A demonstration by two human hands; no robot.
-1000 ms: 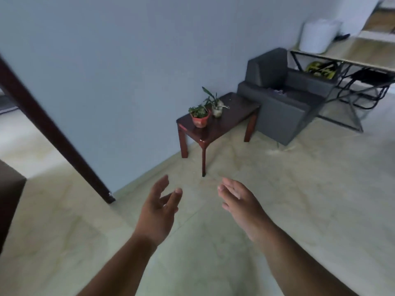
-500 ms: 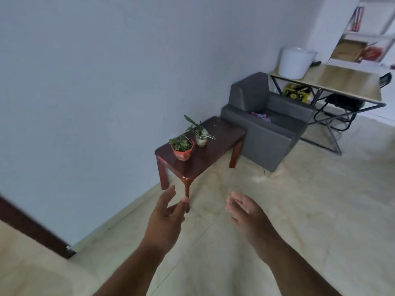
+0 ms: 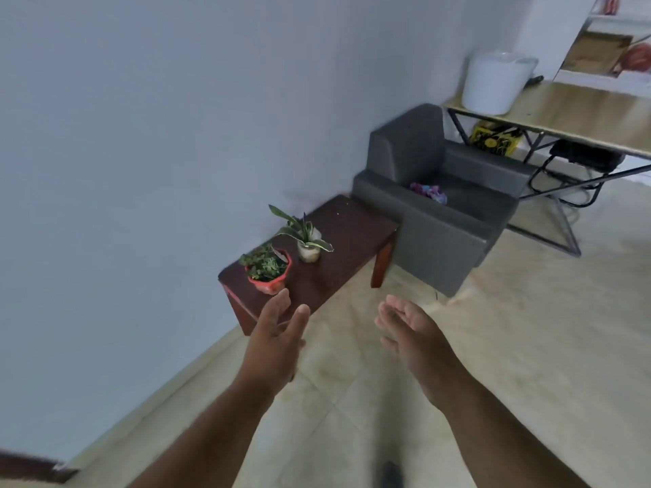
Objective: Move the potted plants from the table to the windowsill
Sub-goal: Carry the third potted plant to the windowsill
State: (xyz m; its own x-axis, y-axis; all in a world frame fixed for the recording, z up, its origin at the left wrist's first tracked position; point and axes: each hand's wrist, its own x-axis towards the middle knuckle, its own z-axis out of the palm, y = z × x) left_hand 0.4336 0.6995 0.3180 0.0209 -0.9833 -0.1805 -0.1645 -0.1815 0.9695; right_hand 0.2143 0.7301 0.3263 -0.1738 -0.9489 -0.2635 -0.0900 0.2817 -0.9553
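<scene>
View has closed in on the dark wooden side table (image 3: 338,248) since the earlier frames: it sits larger and lower in the picture, the door frame has dropped out to the bottom-left corner, and both hands have come up toward the table's near end.

Task progress: nothing moved yet. Both plants are on the table. No windowsill in view, so the destination cannot be placed. All carrying is left to do: pick up, walk, set down, for each pot.

Red-potted leafy plant (image 3: 268,271) stands at the table's near end; the spiky plant in a pale pot (image 3: 307,243) is just beside it at about 1 o'clock, apart from it.

Left hand (image 3: 273,338) is released, fingers straight and spread, holding nothing. Red pot lies at 12 o'clock from it, fingertip overlapping the pot's base in the picture; actual contact looks unlikely, hand seems short of the table.

Right hand (image 3: 415,334) is also empty, fingers relaxed, palm turned inward. Red pot is at about 10 o'clock from it, pale pot at 11 o'clock, both well apart.

Likely a two-handed reach for the red pot.

Grey armchair (image 3: 444,213) stands at the table's far end.
</scene>
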